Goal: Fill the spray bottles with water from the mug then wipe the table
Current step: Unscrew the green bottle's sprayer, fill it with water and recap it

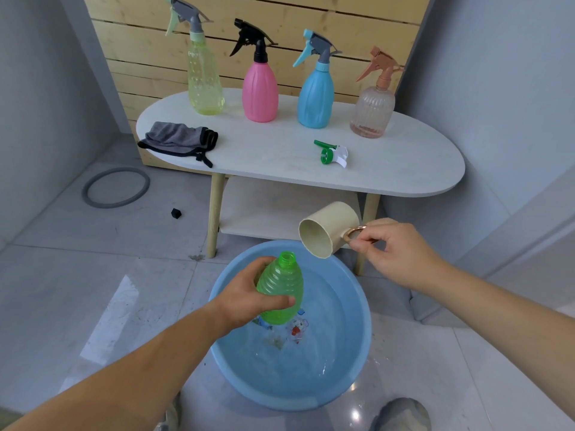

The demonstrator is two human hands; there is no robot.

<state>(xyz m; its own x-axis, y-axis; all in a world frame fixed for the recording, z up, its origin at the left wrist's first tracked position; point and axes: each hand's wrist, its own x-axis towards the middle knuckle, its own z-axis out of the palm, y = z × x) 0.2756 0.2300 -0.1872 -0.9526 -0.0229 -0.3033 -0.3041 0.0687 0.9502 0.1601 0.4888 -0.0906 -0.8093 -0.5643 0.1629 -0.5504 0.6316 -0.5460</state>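
Hold the bottle steady over the basin, left hand wrapped round its body, neck upward. Bring the tipped mug, pinched by its handle in the right hand, closer over the neck; pour thinly

The left hand covers the left side of the green bottle, and the bottle hides part of the picture printed on the floor of the blue basin. The right hand covers most of the handle of the mug. The top edge cuts off the head of the yellow spray bottle. The black thing on the floor is too small to identify, and the bottom edge cuts the grey shoe
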